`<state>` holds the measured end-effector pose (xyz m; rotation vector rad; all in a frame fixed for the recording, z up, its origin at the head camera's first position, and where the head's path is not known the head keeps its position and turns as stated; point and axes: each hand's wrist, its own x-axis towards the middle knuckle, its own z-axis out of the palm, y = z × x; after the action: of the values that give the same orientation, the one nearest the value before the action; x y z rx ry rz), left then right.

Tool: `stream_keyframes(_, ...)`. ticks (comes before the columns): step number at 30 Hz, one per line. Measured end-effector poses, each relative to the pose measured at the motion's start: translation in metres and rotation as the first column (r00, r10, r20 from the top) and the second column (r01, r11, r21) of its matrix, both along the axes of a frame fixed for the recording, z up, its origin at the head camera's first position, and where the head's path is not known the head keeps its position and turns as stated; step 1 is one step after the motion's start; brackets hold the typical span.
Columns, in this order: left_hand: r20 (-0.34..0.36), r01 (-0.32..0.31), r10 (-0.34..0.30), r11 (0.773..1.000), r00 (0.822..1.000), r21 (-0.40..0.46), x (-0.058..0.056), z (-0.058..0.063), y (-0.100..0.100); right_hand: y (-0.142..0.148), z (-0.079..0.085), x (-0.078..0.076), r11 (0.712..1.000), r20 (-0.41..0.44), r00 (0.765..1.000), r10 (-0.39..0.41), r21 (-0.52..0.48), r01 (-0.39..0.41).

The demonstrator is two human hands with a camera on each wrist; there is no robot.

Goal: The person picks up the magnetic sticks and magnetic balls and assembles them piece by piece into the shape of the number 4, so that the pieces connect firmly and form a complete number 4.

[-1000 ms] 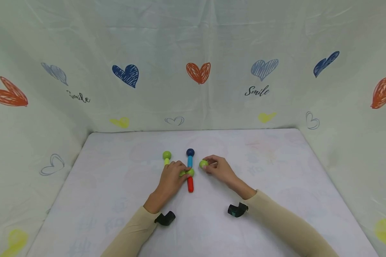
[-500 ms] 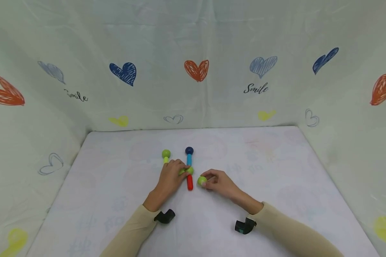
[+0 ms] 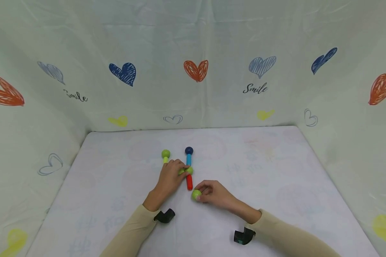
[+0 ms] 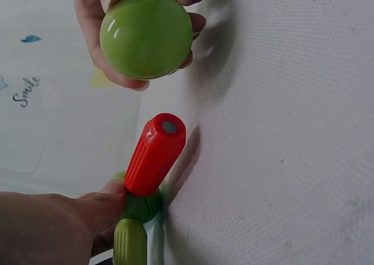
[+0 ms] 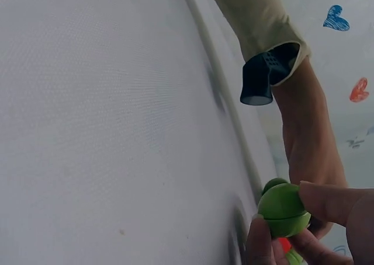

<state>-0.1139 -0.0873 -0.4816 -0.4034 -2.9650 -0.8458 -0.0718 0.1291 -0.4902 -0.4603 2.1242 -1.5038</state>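
Note:
In the head view, my right hand (image 3: 217,194) pinches a loose green ball (image 3: 196,195) just in front of a red magnetic rod (image 3: 189,182). The left wrist view shows the rod's bare end, with its metal tip, facing that ball across a gap. My left hand (image 3: 170,175) grips the green ball (image 3: 189,170) at the joint where the red rod meets a light-blue rod (image 3: 188,159). A dark blue ball (image 3: 189,150) caps the blue rod's far end. Behind the left hand, a yellow-green rod (image 3: 166,160) carries another green ball (image 3: 166,154). The left fingers hide part of this build.
The build lies on a white-covered table (image 3: 260,171). A pale curtain (image 3: 225,100) printed with hearts stands along the back and sides. Each wrist wears a black camera, one by the left cuff (image 3: 165,216) and one by the right (image 3: 244,236).
My right hand has carried its green ball toward me and slightly left, from beside the blue rod to just in front of the red rod's end. The left hand stays on the joint.

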Motion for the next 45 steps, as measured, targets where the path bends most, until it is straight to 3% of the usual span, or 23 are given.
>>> stream_keyframes(10, 0.003, 0.002, -0.002, 1.0, 1.0, -0.007, 0.0, -0.002, -0.001, -0.008, -0.007, 0.004, 1.0, -0.099, 0.995, 0.005, 0.026, -0.002)
stream_keyframes(24, 0.007, -0.005, 0.005, 1.0, 1.0, -0.02, -0.001, -0.002, 0.0, -0.02, -0.007, 0.004, 0.995, -0.103, 0.991, -0.088, 0.04, 0.093)
stream_keyframes(45, 0.025, -0.016, 0.016, 1.0, 1.0, -0.005, -0.002, -0.002, 0.0, -0.03, -0.009, 0.003, 0.99, -0.145, 0.983, -0.117, 0.058, 0.126)
